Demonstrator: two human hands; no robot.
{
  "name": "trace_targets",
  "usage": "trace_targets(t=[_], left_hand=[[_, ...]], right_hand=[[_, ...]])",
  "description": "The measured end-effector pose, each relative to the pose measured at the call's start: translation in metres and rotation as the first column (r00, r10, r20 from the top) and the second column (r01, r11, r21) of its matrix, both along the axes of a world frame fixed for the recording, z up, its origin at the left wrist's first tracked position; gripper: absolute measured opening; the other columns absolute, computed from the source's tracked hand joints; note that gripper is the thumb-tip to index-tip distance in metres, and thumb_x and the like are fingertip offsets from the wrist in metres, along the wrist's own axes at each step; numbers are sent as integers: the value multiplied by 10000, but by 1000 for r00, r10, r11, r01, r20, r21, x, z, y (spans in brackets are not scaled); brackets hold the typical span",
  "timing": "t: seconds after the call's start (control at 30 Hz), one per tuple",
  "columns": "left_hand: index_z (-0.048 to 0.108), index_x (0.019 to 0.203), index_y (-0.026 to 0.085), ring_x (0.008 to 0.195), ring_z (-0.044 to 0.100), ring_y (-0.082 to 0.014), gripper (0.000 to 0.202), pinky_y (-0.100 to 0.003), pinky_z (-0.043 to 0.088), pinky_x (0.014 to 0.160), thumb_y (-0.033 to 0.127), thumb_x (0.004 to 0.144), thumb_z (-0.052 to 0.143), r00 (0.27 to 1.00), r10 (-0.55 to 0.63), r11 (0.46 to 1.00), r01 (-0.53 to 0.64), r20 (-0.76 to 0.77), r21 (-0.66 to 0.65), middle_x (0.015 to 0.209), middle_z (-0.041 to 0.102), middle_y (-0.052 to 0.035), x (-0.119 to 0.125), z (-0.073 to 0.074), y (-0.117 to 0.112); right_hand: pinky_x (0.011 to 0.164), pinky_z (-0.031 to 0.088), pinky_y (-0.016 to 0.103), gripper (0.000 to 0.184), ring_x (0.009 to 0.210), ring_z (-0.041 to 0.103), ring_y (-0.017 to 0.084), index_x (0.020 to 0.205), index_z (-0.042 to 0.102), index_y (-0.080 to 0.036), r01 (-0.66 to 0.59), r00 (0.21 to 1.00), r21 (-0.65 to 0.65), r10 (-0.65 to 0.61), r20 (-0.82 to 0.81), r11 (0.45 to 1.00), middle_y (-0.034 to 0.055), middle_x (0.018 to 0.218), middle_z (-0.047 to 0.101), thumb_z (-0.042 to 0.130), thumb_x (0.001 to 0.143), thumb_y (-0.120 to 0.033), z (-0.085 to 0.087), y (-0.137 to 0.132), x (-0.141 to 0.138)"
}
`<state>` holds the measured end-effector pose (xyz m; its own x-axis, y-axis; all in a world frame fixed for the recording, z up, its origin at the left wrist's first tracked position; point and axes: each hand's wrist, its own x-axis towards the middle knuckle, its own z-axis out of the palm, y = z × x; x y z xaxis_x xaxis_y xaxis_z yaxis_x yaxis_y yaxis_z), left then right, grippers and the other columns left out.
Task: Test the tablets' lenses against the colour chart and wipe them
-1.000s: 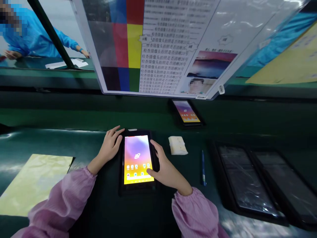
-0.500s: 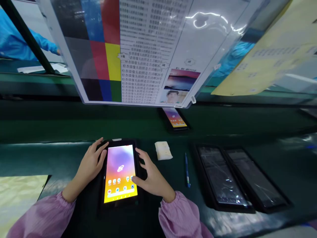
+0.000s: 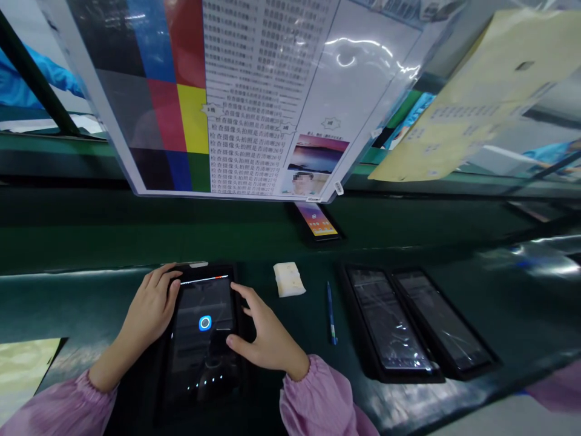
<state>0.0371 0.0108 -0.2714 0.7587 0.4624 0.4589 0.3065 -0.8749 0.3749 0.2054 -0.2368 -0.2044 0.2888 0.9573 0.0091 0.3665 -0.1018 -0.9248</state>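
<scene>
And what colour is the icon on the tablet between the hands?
The icon is mainly blue, with some white; clearest in the head view.

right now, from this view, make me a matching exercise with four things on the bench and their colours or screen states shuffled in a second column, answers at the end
Things
1. tablet between left hand and right hand
2. pen
3. small pad
4. device below the hanging chart

Looks
A. pale cream
B. purple-to-orange lit screen
C. dark screen, round blue icon
D. blue and slim

Pairs: 1-C, 2-D, 3-A, 4-B
</scene>
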Motion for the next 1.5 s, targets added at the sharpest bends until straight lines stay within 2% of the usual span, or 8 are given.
trace_targets(t=[0.23, 0.43, 0.67, 1.5], left_hand=[[610, 1163, 138, 1224, 577, -342, 417, -526, 460, 1089, 436, 1097, 327, 1000, 13, 999, -12, 3, -52, 1302, 626, -174, 1, -2, 1], [603, 1177, 151, 1253, 569, -332, 396, -522, 455, 1104, 433, 1094, 337, 1000, 5, 996, -4, 5, -87, 1321, 618, -167, 1, -5, 3], [600, 1163, 162, 1241, 578, -333, 393, -538, 451, 1108, 437, 1089, 331, 1000, 4, 992, -4, 6, -122, 1299, 621, -166, 0, -6, 4], [615, 1116, 160, 1238, 581, -345, 376, -566, 473, 1079, 296, 1066, 268, 1000, -6, 991, 6, 3, -132, 1293, 626, -174, -1, -9, 10]], right_hand=[[1217, 414, 518, 869, 1463, 429, 270, 1598, 279, -340, 11, 1000, -21, -11, 24, 1000, 62, 1600, 400, 770, 883, -283, -1, 0, -2], [1207, 420, 522, 856, 1451, 442, 277, 1590, 296, -318, 14, 999, -11, -14, 29, 1000, 79, 1595, 405, 769, 878, -284, -4, 1, -2], [1249, 357, 544, 855, 1481, 405, 292, 1588, 300, -296, 4, 998, -33, -2, 66, 999, 97, 1603, 401, 776, 877, -291, -3, 0, -2], [1213, 403, 537, 827, 1459, 431, 292, 1593, 289, -317, 12, 996, -63, -6, 90, 998, 89, 1592, 421, 750, 907, -312, 1, 0, -3]])
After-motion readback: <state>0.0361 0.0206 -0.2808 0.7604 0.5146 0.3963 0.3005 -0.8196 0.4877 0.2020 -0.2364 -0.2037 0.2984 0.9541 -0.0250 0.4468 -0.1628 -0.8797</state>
